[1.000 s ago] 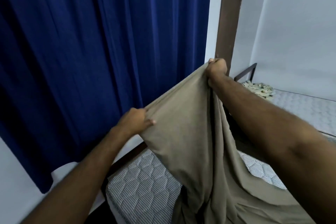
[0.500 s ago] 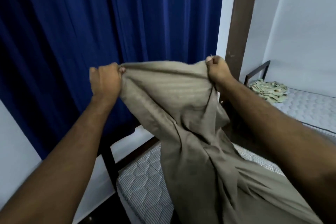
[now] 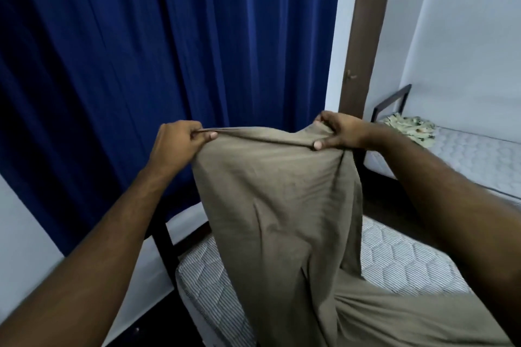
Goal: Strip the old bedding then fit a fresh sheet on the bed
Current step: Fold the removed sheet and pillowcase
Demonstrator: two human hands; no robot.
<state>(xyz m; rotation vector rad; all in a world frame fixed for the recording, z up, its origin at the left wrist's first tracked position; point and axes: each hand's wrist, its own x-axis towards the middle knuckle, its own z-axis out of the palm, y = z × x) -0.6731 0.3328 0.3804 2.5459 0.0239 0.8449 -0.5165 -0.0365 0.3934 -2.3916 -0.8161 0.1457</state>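
While the tan sheet (image 3: 276,205) is held aloft over the bare mattress (image 3: 400,259), its top edge pinched closed in the left hand (image 3: 176,144) and right hand (image 3: 342,131), a twisted, bunched lower portion is judged liable to spread crookedly.

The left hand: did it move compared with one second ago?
Yes. The left hand rose and swung left along the blue curtain, away from the mattress. It now grips the tan sheet level with the right hand.
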